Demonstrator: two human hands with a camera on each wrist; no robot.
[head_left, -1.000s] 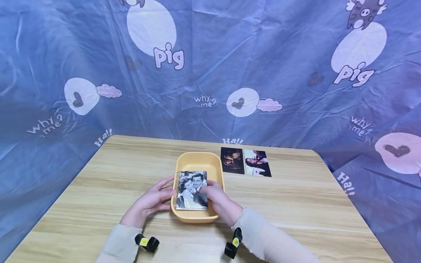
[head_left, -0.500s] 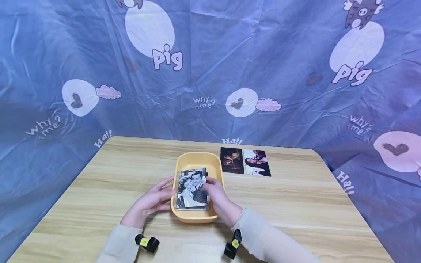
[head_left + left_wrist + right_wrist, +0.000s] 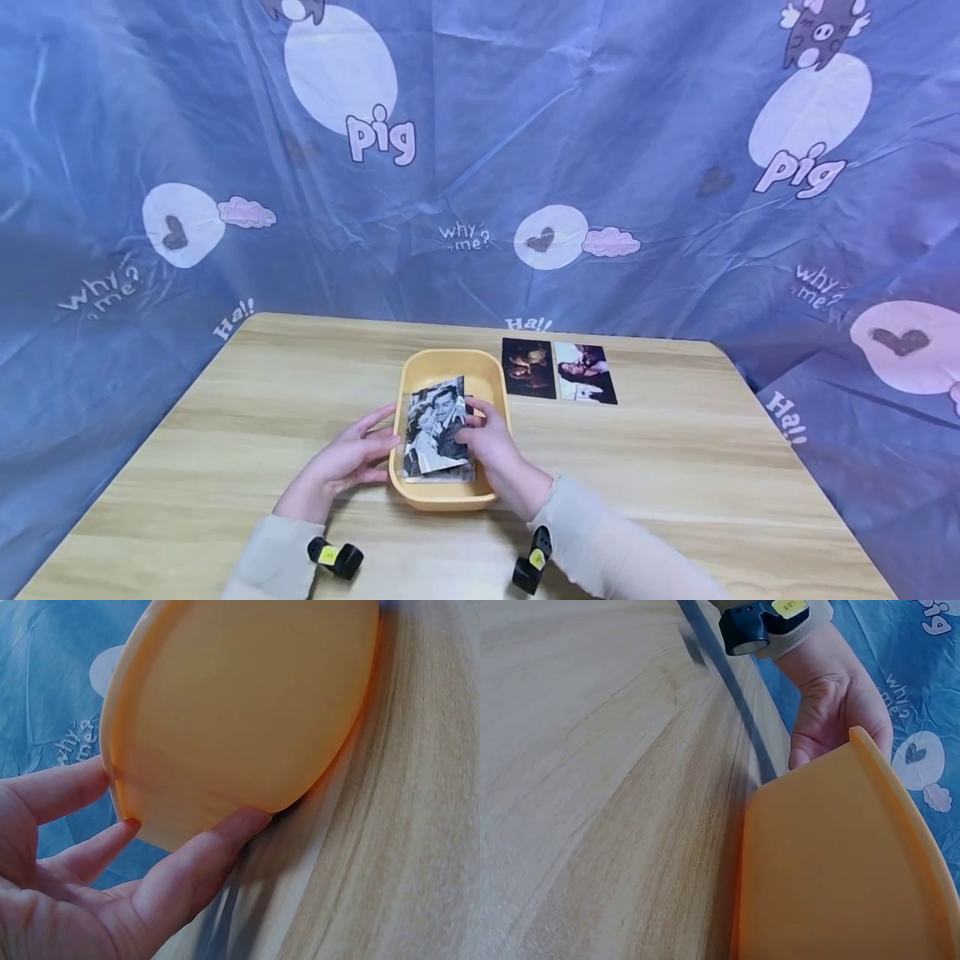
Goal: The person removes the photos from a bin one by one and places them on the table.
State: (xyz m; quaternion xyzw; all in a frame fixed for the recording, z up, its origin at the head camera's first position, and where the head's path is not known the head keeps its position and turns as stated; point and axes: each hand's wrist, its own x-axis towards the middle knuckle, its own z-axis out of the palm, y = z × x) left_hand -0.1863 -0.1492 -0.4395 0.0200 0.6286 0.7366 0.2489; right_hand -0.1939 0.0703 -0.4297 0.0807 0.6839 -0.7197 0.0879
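A black-and-white photograph (image 3: 435, 427) is pinched at its right edge by the fingers of the right hand (image 3: 498, 446), askew over other prints (image 3: 453, 476) inside the yellow tray (image 3: 450, 503). The tray's left wall is gripped by the left hand (image 3: 354, 450); two colour prints (image 3: 529, 368) are laid on the worktop (image 3: 660, 450).

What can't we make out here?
Lower photos, head view: mostly covered by the top photo.
Right hand, head view: some fingers hidden beneath it.
Left hand, right wrist view: partly behind the tray.
Tray's upper end, left wrist view: cut off by the frame.
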